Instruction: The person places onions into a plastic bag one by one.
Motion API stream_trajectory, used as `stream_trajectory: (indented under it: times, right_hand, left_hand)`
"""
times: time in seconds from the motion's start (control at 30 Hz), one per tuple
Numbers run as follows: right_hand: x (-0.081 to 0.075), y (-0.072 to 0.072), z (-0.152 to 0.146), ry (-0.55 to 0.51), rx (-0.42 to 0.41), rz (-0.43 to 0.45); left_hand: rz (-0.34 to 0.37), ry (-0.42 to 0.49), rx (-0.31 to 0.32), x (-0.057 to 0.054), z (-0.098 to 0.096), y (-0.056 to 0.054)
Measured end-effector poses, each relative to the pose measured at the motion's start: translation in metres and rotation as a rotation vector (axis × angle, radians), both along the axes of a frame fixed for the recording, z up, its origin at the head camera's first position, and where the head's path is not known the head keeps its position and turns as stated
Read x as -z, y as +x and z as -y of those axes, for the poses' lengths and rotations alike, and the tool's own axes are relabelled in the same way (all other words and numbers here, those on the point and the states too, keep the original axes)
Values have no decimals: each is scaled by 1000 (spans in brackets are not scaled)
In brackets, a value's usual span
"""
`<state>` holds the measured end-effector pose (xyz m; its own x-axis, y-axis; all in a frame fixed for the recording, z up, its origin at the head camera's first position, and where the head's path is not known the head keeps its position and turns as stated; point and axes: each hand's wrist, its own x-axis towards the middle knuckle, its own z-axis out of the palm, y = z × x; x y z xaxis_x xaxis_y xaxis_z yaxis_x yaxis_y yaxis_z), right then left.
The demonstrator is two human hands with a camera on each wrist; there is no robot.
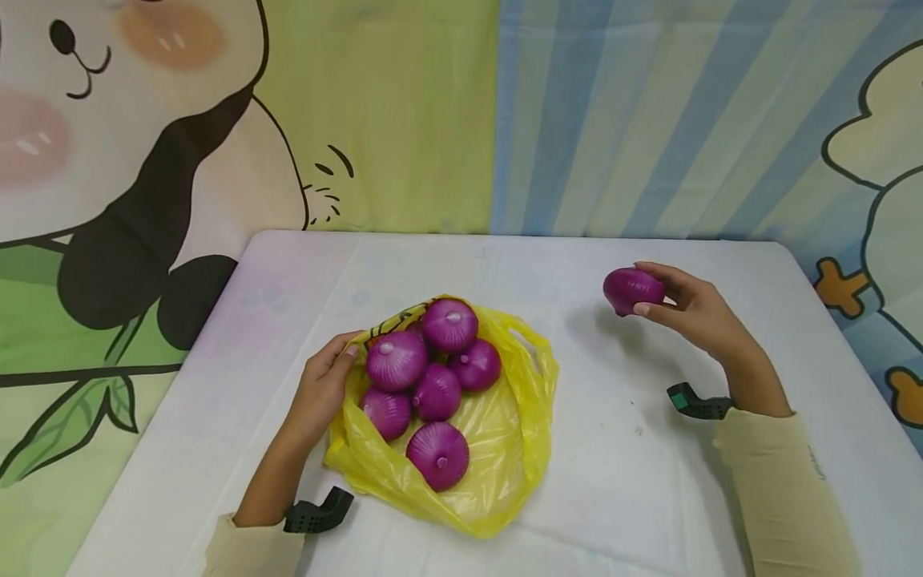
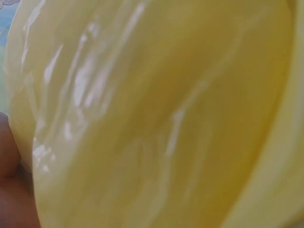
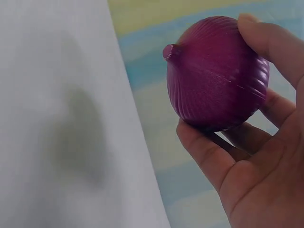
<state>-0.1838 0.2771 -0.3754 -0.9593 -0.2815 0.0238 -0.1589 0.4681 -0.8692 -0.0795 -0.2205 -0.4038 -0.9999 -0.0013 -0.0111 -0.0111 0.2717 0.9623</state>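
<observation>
In the head view my right hand (image 1: 692, 308) holds a purple onion (image 1: 629, 290) above the right side of the table, thumb on one side and fingers on the other. The right wrist view shows the same onion (image 3: 216, 76) with its short stem end pointing left. On the left, my left hand (image 1: 328, 385) pinches the rim of a yellow plastic bag (image 1: 505, 457), thumb over the edge. The bag lies wide-mouthed, with several purple onions (image 1: 437, 455) inside. Its shiny yellow side (image 2: 142, 118) fills most of the left wrist view.
A white-covered table (image 1: 613, 497) spans the view. Behind it hangs a printed cloth (image 1: 404, 120) with a cartoon panda and blue stripes. Black wrist devices sit on the left wrist (image 1: 317, 513) and the right wrist (image 1: 699, 403). The bag's handle loop (image 1: 530, 340) stands at its right rim.
</observation>
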Motion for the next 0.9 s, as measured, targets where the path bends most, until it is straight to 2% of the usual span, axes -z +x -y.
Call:
stream_trajectory:
  times: [0.23, 0.47, 0.9]
  right_hand:
    - [2, 1, 37, -57, -177, 18]
    - [3, 4, 61, -152, -337, 26]
    - [-9, 13, 99, -147, -497, -32]
  left_hand:
    - [-1, 12, -13, 1, 0, 1]
    - [4, 27, -9, 0, -2, 0]
    - [4, 5, -9, -1, -3, 1]
